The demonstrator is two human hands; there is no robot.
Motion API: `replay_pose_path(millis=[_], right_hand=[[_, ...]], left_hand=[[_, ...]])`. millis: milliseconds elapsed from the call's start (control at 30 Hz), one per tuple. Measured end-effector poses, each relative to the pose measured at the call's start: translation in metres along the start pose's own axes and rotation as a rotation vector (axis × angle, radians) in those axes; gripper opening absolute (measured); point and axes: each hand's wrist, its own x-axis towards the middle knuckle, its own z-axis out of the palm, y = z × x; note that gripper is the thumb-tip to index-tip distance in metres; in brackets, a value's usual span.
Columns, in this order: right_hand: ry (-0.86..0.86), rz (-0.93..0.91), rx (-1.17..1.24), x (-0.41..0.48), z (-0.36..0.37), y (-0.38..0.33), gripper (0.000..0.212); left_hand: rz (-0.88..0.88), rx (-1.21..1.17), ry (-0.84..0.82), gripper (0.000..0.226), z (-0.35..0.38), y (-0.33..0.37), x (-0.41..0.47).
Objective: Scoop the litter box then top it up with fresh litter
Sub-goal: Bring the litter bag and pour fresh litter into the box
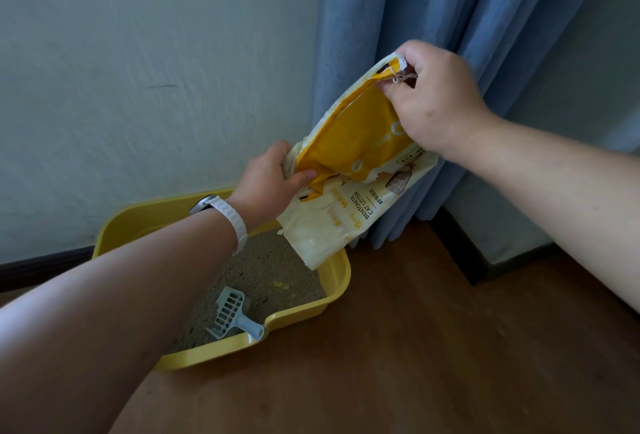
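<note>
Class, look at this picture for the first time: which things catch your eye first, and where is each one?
First, the yellow-and-cream litter bag, upside down at centre, gripped by the left hand at its side and the right hand at its top corner. Below it sits the yellow litter box on the wooden floor, a grey scoop lying in its litter. Blue curtains hang behind.
</note>
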Motion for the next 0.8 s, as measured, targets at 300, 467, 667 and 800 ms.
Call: replay_pose_path(millis=[300,467,667,800], right_hand=[[-0.003,0.008,0.019,-0.002,0.006,-0.009,0.019],[0.003,-0.002,0.036,0.001,0.009,-0.015,0.02],[0.027,0.026,0.036,0.006,0.01,-0.014,0.02],[0.016,0.06,0.028,0.002,0.012,-0.009,0.021]], left_hand=[[-0.011,0.005,0.045,0.027,-0.003,-0.005,0.006],[-0.015,0.017,0.059,0.025,-0.002,-0.006,0.006],[-0.059,-0.037,0.0,0.039,-0.007,-0.013,-0.003],[-0.074,-0.059,-0.037,0.047,-0.012,-0.02,-0.009]])
